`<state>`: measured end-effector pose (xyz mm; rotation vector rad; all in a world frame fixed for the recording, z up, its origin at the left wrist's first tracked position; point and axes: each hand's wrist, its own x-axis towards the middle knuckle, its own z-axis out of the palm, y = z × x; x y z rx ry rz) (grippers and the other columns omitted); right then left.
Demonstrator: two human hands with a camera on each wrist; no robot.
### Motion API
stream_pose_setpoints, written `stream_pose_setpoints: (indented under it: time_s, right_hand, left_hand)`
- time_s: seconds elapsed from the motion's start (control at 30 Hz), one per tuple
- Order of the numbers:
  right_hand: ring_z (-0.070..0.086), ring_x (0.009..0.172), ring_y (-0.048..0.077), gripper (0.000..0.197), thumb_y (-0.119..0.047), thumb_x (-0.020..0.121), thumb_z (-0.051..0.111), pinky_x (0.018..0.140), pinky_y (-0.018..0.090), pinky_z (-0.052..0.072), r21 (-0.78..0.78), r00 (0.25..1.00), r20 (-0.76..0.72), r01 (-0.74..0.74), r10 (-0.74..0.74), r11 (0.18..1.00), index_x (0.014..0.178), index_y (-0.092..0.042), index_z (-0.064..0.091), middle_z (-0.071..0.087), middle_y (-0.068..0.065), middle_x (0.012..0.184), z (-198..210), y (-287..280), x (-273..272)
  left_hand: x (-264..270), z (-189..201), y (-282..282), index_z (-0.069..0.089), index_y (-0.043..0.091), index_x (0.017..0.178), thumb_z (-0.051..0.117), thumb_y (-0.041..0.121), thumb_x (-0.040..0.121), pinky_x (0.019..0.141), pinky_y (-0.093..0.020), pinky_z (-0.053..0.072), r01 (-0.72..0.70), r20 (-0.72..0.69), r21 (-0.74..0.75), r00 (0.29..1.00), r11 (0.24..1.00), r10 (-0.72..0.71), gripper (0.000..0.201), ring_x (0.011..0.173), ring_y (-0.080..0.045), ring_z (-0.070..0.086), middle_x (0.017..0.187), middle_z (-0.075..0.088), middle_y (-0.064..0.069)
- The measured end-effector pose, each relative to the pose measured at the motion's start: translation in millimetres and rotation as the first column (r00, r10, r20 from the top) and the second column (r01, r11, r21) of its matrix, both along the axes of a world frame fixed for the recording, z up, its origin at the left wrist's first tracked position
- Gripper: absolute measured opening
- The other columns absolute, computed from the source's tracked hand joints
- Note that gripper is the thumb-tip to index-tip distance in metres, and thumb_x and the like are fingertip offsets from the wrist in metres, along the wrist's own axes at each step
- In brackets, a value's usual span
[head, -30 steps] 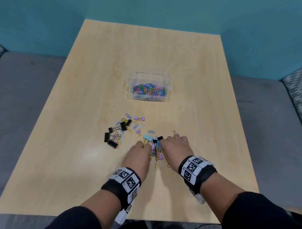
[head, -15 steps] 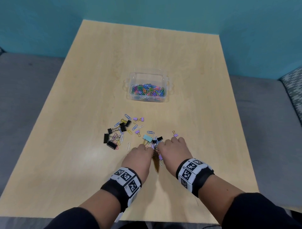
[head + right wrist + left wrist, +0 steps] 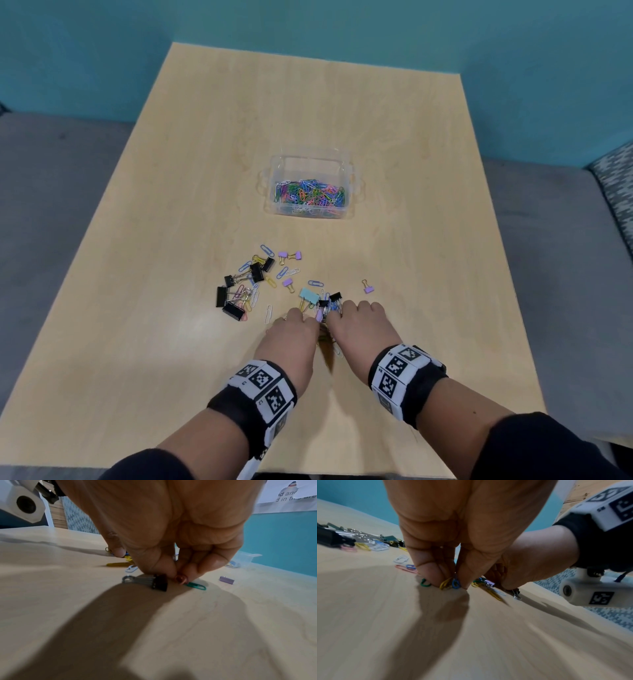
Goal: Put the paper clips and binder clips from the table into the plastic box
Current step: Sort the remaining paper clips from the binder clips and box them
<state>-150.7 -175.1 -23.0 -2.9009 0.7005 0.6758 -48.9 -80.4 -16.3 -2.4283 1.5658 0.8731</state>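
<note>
The clear plastic box stands mid-table with several coloured paper clips inside. Loose paper clips and black binder clips lie scattered nearer me. My two hands sit side by side on the pile's near edge. My left hand pinches yellow and blue paper clips against the table. My right hand pinches a reddish paper clip between thumb and fingers. A black binder clip lies against its thumb, and a green paper clip lies just beyond.
A teal binder clip and lilac binder clips lie just ahead of my fingers, with one lilac clip alone to the right. The wooden table ends at a teal wall behind. Grey seating flanks it.
Over the last second my hands have drawn together, gathering the clips between them. The right hand shifted left, away from the lone lilac clip.
</note>
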Motion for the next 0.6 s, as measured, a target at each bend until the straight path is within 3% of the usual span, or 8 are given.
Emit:
stream_pose_setpoints:
  time_s: [0.1,0.17,0.33,0.5,0.6]
  right_hand:
    - [0.047,0.052,0.025,0.039,-0.003,0.040,0.044,0.053,0.034,0.027,-0.075,1.000,0.002,-0.003,0.003,0.997,0.075,-0.015,0.056,0.050,0.007,0.065,-2.7,1.6,-0.7]
    - [0.044,0.047,0.025,0.038,-0.002,0.036,0.043,0.051,0.033,0.026,-0.094,0.997,0.070,-0.012,0.019,0.995,0.070,-0.015,0.055,0.048,0.007,0.060,-7.5,1.9,-3.2]
    - [0.043,0.047,0.025,0.039,0.000,0.049,0.023,0.050,0.032,0.032,-0.105,0.988,0.150,-0.010,0.025,0.994,0.071,-0.014,0.053,0.047,0.007,0.061,-14.0,1.4,-9.2]
    - [0.037,0.052,0.024,0.045,0.003,0.038,0.052,0.053,0.033,0.027,-0.018,0.996,0.086,0.012,-0.010,1.000,0.079,-0.016,0.049,0.045,0.004,0.067,-10.5,-7.2,-16.5]
    - [0.032,0.062,0.026,0.038,0.004,0.058,0.054,0.058,0.032,0.024,0.132,0.980,0.125,0.136,-0.153,0.982,0.081,-0.019,0.036,0.035,0.000,0.075,-6.5,-23.0,-10.9]
  left_hand:
    - [1.6,0.5,1.2,0.046,0.013,0.108,0.045,-0.002,0.079,0.068,-0.030,0.032,-0.007,-0.011,-0.014,1.000,1.000,0.007,0.033,0.093,-0.027,0.049,0.112,0.041,-0.008]
    - [2.0,0.7,2.4,0.046,0.013,0.108,0.046,-0.003,0.079,0.068,-0.030,0.032,-0.006,-0.019,-0.019,1.000,1.000,0.005,0.033,0.093,-0.027,0.049,0.112,0.041,-0.008]
    - [1.5,1.4,3.2,0.045,0.013,0.108,0.045,-0.004,0.078,0.069,-0.031,0.033,0.000,-0.050,-0.021,0.999,1.000,-0.001,0.035,0.097,-0.027,0.048,0.113,0.041,-0.009]
    - [0.7,1.0,6.5,0.046,0.014,0.099,0.042,-0.008,0.075,0.065,-0.031,0.030,-0.008,-0.074,-0.047,0.997,0.999,0.004,0.033,0.085,-0.024,0.043,0.110,0.040,-0.007]
    - [7.5,-5.4,6.8,0.045,0.015,0.100,0.041,-0.011,0.074,0.066,-0.030,0.029,0.006,-0.069,-0.074,0.998,0.997,-0.011,0.037,0.084,-0.021,0.037,0.108,0.041,-0.005]
